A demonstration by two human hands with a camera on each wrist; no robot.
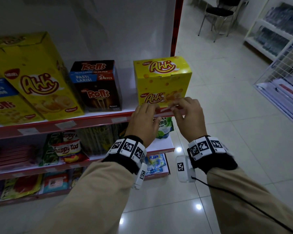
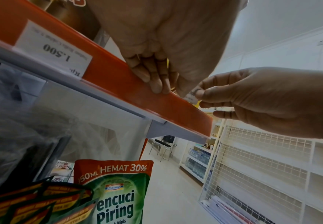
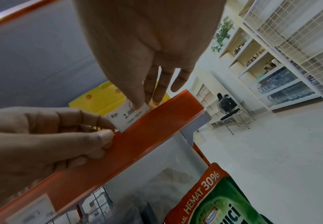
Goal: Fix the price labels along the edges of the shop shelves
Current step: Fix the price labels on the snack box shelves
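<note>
The red shelf edge strip [image 1: 91, 121] runs under the top shelf; it shows orange in the wrist views [image 2: 118, 75] [image 3: 157, 121]. Near its right end my left hand [image 1: 150, 110] [image 2: 157, 86] [image 3: 107, 130] pinches the strip's top lip between thumb and curled fingers. Just to the right, my right hand [image 1: 174, 106] [image 2: 199, 98] [image 3: 143, 104] pinches a white price label [image 3: 126, 116] [image 2: 191, 97] reading "Rp. 2.00…". The label's lower edge sits behind the strip's top lip and most of it stands above. Other labels [image 2: 55, 50] [image 1: 65, 124] sit in the strip further left.
A yellow Ahh box [image 1: 162, 80] stands right behind the hands, with a dark Rolls box [image 1: 96, 85] to its left. A green dish soap pouch [image 2: 116, 194] hangs below the strip. White wire racks [image 1: 286, 65] and a chair [image 1: 218, 12] stand across the tiled aisle.
</note>
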